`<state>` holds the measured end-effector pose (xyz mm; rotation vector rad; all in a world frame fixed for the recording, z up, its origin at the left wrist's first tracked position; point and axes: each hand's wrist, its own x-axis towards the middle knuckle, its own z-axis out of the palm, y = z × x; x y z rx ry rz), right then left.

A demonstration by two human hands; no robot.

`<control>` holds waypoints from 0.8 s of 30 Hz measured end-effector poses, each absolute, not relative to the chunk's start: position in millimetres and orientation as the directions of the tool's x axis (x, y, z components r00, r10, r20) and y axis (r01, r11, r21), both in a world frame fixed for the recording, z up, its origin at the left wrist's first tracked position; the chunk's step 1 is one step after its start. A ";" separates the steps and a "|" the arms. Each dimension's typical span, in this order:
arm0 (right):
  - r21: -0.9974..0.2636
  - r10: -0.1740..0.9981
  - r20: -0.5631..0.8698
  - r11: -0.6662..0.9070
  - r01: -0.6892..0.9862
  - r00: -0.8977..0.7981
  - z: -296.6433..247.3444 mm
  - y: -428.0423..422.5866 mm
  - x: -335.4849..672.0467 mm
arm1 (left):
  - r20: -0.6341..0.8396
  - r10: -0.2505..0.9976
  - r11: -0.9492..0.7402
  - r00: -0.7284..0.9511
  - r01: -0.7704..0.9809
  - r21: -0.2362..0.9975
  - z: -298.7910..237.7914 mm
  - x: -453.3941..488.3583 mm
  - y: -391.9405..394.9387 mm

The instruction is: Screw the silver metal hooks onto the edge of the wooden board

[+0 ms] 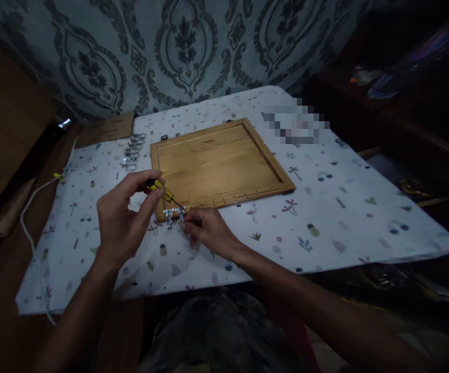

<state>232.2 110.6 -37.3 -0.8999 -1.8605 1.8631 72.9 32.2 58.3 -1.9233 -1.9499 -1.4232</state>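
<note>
A framed wooden panel point(208, 166) lies flat on the table, with small dark holes along its near edge. Two metal hinges sit at its near left corner: the left hinge point(169, 218) and the right hinge point(181, 213). Between thumb and fingers, my left hand point(125, 212) grips a yellow-and-black screwdriver point(162, 190), tilted so its tip points down at the right hinge. The fingers of my right hand point(206, 228) are pinched on the right hinge. Whether the screwdriver tip touches a screw is too small to tell.
Several more metal hinges point(133, 153) lie in a row beyond my left hand. A piece of cardboard point(105, 128) rests at the back left. A white cord point(30, 228) hangs over the table's left side. A blurred-out item point(296, 122) is at the back right of the patterned tablecloth point(336, 228).
</note>
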 end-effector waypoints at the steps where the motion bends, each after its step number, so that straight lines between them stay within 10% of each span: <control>1: -0.980 0.655 -0.188 -0.073 0.186 -0.732 -37.4 110.6 232.0 | 0.606 0.755 -0.200 -0.250 0.793 0.576 57.9 72.9 31.9; 24: -0.985 0.651 -0.163 -0.066 0.159 -0.742 -40.0 111.1 231.7 | 0.632 0.737 -0.172 -0.241 0.837 0.520 54.5 68.7 34.0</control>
